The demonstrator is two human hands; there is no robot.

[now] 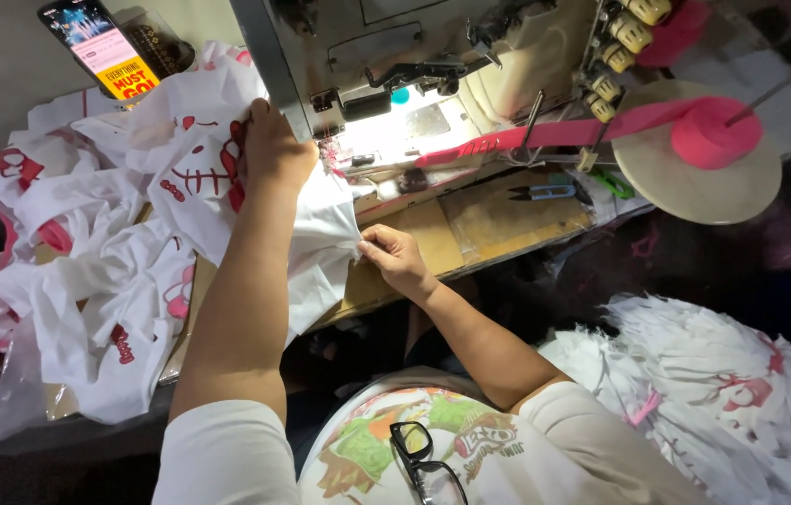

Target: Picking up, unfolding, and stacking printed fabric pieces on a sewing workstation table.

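Fabric-strewn sewing table (470, 224), dim workshop
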